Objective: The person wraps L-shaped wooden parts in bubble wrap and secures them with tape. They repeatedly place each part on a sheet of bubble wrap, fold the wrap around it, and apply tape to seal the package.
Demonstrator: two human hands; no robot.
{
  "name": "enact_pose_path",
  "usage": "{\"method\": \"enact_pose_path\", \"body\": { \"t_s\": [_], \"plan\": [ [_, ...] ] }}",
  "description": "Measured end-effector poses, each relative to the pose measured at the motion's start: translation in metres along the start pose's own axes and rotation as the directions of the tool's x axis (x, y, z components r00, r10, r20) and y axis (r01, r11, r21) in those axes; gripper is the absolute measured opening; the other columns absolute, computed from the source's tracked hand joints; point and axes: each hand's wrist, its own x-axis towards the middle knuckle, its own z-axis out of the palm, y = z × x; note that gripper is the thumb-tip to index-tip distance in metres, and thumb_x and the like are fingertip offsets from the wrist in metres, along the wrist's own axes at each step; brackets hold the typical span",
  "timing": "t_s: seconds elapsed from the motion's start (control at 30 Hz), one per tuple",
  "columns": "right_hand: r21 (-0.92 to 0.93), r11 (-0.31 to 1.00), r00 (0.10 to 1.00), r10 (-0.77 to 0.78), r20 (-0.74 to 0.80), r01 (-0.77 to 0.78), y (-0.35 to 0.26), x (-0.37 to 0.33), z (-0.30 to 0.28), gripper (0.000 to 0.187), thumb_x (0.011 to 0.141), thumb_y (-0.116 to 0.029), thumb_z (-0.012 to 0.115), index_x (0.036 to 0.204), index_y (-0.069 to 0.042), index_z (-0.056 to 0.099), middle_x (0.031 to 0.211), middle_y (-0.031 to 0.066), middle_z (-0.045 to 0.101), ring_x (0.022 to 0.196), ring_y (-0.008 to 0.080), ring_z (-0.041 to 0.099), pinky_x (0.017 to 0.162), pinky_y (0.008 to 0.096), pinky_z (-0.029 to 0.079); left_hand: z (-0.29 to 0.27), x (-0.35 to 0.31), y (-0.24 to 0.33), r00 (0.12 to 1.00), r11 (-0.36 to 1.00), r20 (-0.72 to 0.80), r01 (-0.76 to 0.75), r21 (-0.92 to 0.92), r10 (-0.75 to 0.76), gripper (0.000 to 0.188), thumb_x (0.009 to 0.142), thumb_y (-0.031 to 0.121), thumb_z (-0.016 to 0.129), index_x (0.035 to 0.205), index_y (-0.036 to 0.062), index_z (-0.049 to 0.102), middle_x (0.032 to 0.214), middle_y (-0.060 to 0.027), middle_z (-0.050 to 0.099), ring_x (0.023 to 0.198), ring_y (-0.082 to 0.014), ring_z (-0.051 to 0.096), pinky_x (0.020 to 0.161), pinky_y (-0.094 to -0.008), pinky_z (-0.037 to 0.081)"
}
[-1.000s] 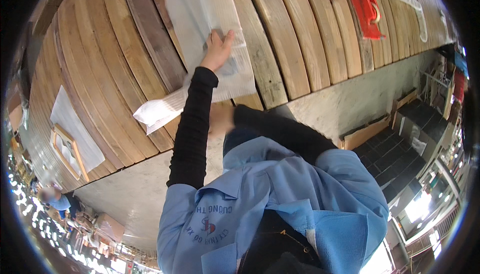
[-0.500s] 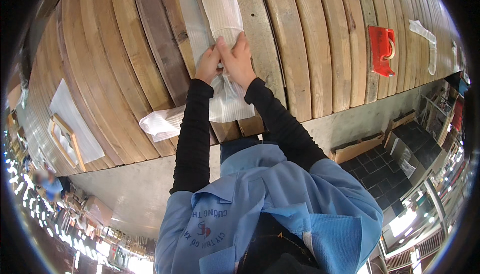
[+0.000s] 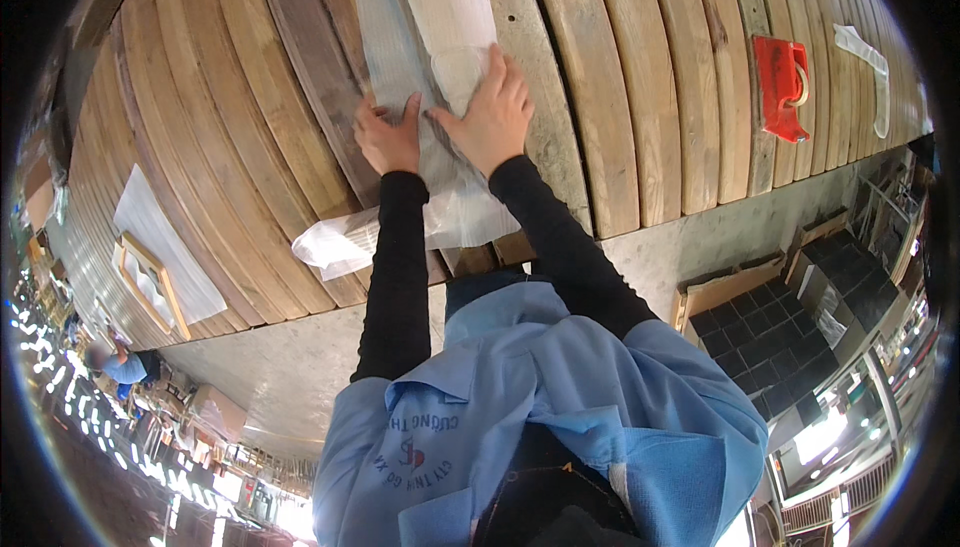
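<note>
A long piece wrapped in white ribbed foam runs away from me across a slatted wooden surface; what is inside it is hidden. Beside and beneath it spreads a thin, see-through foam sheet. My left hand rests at that sheet's left edge, thumb and fingers apart. On the wrapped piece lies my right hand, its fingers extended along the right edge and its thumb pointing inward. Nearer me, a crosswise wrapped end sticks out to the left, with loose, crumpled foam around the joint.
A red tape dispenser with a roll sits on the slats at right, near a narrow white foam-wrapped piece. To the left, a small wooden frame lies on a white foam sheet. Dark tiled panels stand below right; another person is far left.
My hands have moved apart from their close grip at the middle of the wrap. The left slid to the left, and both now lie spread over the foam.
</note>
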Motion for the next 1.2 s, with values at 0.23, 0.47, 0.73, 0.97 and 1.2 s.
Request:
{"method": "enact_pose_path", "body": {
  "t_s": [0.23, 0.47, 0.73, 0.97, 1.2],
  "plan": [
    [0.08, 0.996, 0.999, 0.045, -0.011, -0.044, 0.002, 0.003, 0.013, 0.102, 0.076, -0.027, 0.083, 0.156, -0.001, 0.024, 0.142, 0.0262, 0.042, 0.128, 0.0454, 0.047, 0.103, 0.0553, 0.041, -0.011, 0.001, -0.009, 0.964, 0.865, 0.148, 0.265, -0.425, -0.222, 0.035, 0.096, 0.03, 0.073, 0.11, -0.0006, 0.062, 0.086, -0.0122, 0.066, 0.08, -0.0254, 0.065, 0.076, -0.0391, 0.052],
    [0.249, 0.968, 0.999, 0.033, -0.008, -0.03, 0.006, 0.004, 0.007, 0.097, 0.081, -0.035, 0.083, 0.152, 0.004, 0.028, 0.136, 0.0282, 0.045, 0.123, 0.0439, 0.05, 0.1, 0.0504, 0.046, -0.021, 0.027, -0.031, 0.994, 0.953, -0.106, 0.002, -0.303, -0.036, 0.028, 0.1, 0.023, 0.068, 0.11, 0.0003, 0.056, 0.093, -0.0128, 0.062, 0.081, -0.0234, 0.061, 0.071, -0.0339, 0.051],
    [0.554, 0.784, 0.959, 0.2, 0.202, -0.28, 0.047, 0.023, 0.0, 0.068, 0.089, -0.043, 0.076, 0.127, 0.01, 0.055, 0.119, 0.0274, 0.06, 0.113, 0.0387, 0.059, 0.096, 0.0447, 0.049, -0.04, 0.012, -0.036, 0.985, 0.935, -0.012, -0.159, 0.317, 0.172, 0.038, 0.097, 0.019, 0.068, 0.128, 0.0044, 0.053, 0.114, -0.0146, 0.056, 0.104, -0.0305, 0.056, 0.09, -0.0456, 0.046],
    [0.338, 0.934, 0.993, 0.118, 0.013, -0.115, 0.043, 0.015, 0.034, 0.069, 0.09, -0.042, 0.075, 0.13, 0.01, 0.054, 0.124, 0.03, 0.056, 0.116, 0.039, 0.054, 0.096, 0.0451, 0.048, -0.035, -0.009, 0.068, 0.961, 0.879, 0.157, -0.133, -0.457, 0.227, 0.056, 0.099, 0.026, 0.062, 0.144, -0.0026, 0.044, 0.134, -0.0225, 0.05, 0.126, -0.0348, 0.048, 0.107, -0.0472, 0.039],
    [0.719, 0.464, 0.855, 0.232, 0.465, -0.517, 0.049, 0.036, 0.025, 0.068, 0.096, -0.044, 0.068, 0.135, 0.009, 0.052, 0.125, 0.0261, 0.056, 0.12, 0.0336, 0.053, 0.101, 0.0399, 0.045, 0.023, 0.015, 0.068, 0.654, 0.489, 0.755, 0.672, -0.556, -0.041, 0.065, 0.106, 0.051, 0.045, 0.134, -0.007, 0.054, 0.128, -0.0187, 0.062, 0.115, -0.0264, 0.06, 0.1, -0.0353, 0.046]
  ]
}}
